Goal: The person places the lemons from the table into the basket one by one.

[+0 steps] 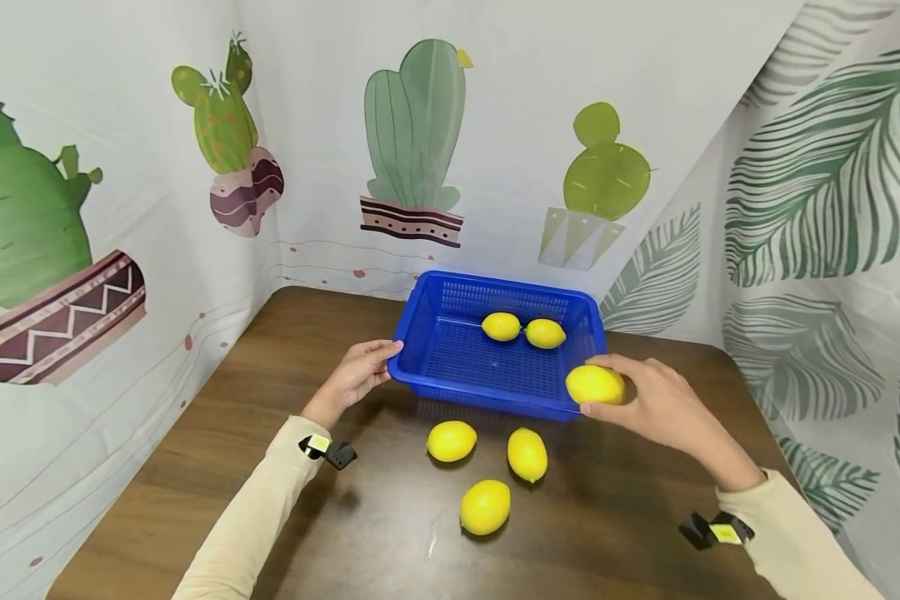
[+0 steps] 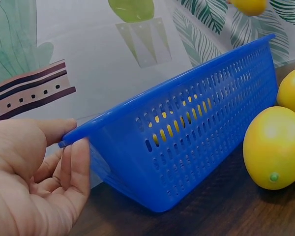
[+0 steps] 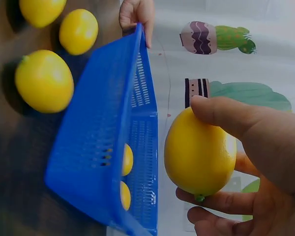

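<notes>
A blue plastic basket (image 1: 487,395) with slotted sides stands toward the back of the table. My left hand (image 1: 356,373) pinches its rim at the left front corner, thumb above and fingers beneath in the left wrist view. Between the thumb and fingers of my right hand (image 1: 656,404) is a lemon (image 1: 594,385), held over the basket's right front corner. Two lemons (image 1: 501,327) lie inside, near the back wall. In front of the basket, three more rest on the tabletop: a left lemon (image 1: 452,441), a right lemon (image 1: 527,455) and a nearer lemon (image 1: 485,507).
The brown wooden table (image 1: 390,542) ends at a white cloth backdrop (image 1: 307,100) printed with cacti, close behind the basket. Leaf-printed cloth (image 1: 817,167) hangs along the right side. Each wrist carries a small black strap-on camera.
</notes>
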Motion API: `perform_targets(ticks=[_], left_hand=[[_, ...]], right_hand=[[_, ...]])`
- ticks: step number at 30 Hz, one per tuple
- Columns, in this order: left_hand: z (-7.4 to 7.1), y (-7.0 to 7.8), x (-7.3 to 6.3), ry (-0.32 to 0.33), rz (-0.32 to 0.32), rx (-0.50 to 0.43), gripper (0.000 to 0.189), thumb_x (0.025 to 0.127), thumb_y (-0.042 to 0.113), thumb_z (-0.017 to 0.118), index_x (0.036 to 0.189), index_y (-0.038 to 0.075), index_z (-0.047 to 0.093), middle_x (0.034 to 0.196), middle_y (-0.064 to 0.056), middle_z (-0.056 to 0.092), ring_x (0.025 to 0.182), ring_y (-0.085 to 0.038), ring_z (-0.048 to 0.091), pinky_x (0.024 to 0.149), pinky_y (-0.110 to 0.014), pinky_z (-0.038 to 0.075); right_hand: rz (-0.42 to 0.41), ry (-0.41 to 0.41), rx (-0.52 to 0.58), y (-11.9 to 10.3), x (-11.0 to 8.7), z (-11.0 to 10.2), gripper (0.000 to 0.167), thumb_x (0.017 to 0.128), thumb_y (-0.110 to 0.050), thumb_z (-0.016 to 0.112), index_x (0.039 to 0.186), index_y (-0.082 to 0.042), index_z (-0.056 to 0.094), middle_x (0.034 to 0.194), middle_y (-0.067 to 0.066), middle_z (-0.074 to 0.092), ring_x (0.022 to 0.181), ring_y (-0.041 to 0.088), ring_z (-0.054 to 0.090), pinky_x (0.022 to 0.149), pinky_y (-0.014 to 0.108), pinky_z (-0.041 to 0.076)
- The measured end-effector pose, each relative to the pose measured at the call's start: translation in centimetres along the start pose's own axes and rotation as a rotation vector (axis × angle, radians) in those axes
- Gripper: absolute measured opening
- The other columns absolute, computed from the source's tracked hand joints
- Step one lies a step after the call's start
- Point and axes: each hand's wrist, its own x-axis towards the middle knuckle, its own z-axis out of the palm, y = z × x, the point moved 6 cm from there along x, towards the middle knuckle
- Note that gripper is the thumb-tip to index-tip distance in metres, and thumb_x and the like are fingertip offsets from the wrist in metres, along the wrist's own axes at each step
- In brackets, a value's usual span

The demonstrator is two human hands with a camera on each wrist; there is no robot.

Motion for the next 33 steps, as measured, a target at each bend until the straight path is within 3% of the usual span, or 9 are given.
perform_targets(ticks=[8, 14, 22, 33], left_hand=[[-0.1, -0.1, 0.0, 0.006, 0.0, 0.004, 0.035, 0.103, 0.021, 0.064, 0.124, -0.006, 0.057, 0.081, 0.003, 0.064, 0.068, -0.006, 0.056, 0.064, -0.018, 0.05], [0.0, -0.1, 0.0, 0.008, -0.001, 0.0, 0.029, 0.103, 0.021, 0.065, 0.118, -0.002, 0.059, 0.08, 0.003, 0.064, 0.068, -0.007, 0.056, 0.066, -0.019, 0.05], [0.0, -0.4, 0.1, 0.009, -0.005, -0.005, 0.027, 0.103, 0.02, 0.065, 0.117, -0.002, 0.06, 0.077, 0.003, 0.063, 0.066, -0.006, 0.055, 0.063, -0.018, 0.049], [0.0, -0.2, 0.2, 0.01, -0.004, -0.021, 0.023, 0.103, 0.02, 0.065, 0.113, 0.0, 0.061, 0.075, 0.003, 0.062, 0.064, -0.006, 0.054, 0.061, -0.017, 0.049]], right_hand=[[-0.087, -0.138, 0.029, 0.5, 5.5, 0.0, 0.06, 0.083, -0.046, 0.084, 0.128, -0.011, 0.065, 0.092, 0.002, 0.068, 0.077, 0.019, 0.057, 0.063, 0.033, 0.044], [-0.124, -0.257, 0.043, 1.5, 8.8, 1.4, 0.066, 0.084, -0.045, 0.084, 0.134, -0.009, 0.061, 0.105, 0.011, 0.071, 0.089, 0.023, 0.066, 0.065, 0.032, 0.048], [-0.142, -0.388, 0.078, 2.9, 12.3, 3.8, 0.068, 0.086, -0.046, 0.082, 0.138, -0.009, 0.058, 0.12, 0.015, 0.069, 0.101, 0.028, 0.067, 0.079, 0.041, 0.055], [-0.099, -0.461, 0.004, 4.8, 15.7, 7.4, 0.065, 0.086, -0.049, 0.079, 0.136, -0.013, 0.06, 0.123, 0.014, 0.065, 0.107, 0.031, 0.062, 0.087, 0.047, 0.052]])
